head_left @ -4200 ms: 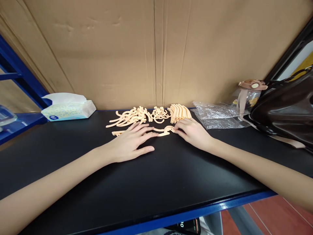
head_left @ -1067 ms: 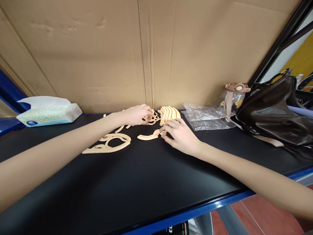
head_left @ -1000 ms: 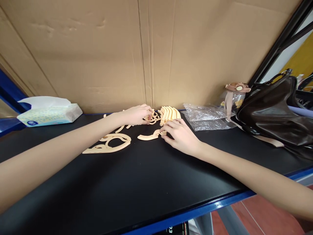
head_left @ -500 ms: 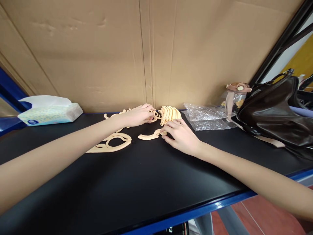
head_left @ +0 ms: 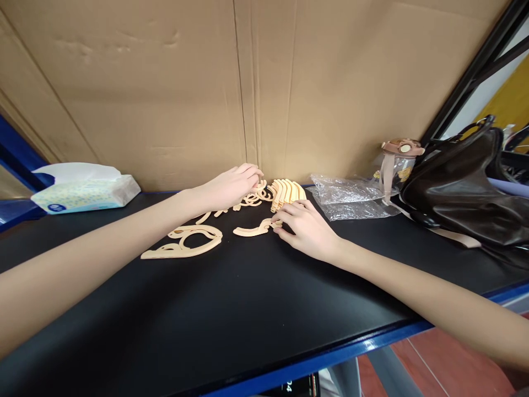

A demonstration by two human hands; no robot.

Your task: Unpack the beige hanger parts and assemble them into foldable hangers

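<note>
Under the near edge of the black surface (head_left: 248,309), a screen (head_left: 305,386) reads "04" (turned sideways), where half a second ago it read "03". At left, the pack (head_left: 93,194) bears a blue logo too small to read. The left hand (head_left: 231,184) is higher than before, uncovering more of the beige rings (head_left: 253,199); whether its fingers grasp anything, I cannot tell. The right hand (head_left: 308,231) stays put, fingers pinching one end of the curved piece (head_left: 250,231), which lies right of the hanger (head_left: 177,253). Cardboard (head_left: 165,110) stands behind; red tiles (head_left: 440,353) show below.
</note>
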